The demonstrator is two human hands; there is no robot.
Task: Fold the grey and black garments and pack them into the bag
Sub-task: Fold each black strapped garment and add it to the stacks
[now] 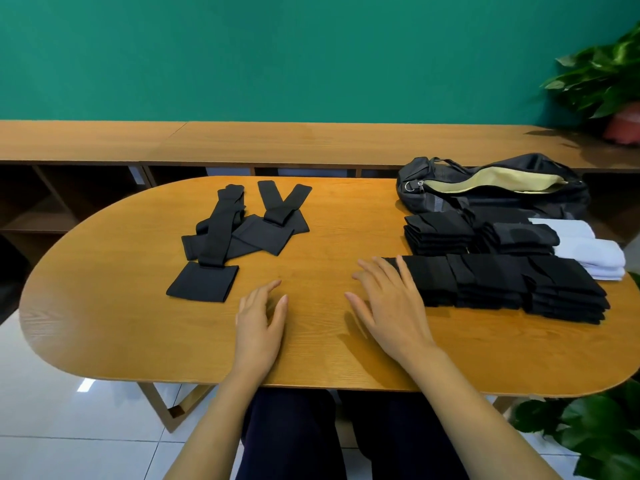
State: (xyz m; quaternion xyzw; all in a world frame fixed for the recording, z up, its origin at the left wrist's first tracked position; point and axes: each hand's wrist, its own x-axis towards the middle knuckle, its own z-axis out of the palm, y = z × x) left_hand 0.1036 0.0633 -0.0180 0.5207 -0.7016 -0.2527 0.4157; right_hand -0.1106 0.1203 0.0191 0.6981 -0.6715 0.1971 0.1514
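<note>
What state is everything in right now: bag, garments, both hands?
Bag: unzipped, mouth open, lying on the table.
Loose black garments: unfolded, overlapping, left of centre.
Folded black stacks: folded, outside the bag.
White pieces: folded, beside the stacks.
Left hand: open, holds nothing.
Right hand: open, fingers at the nearest stack's edge.
</note>
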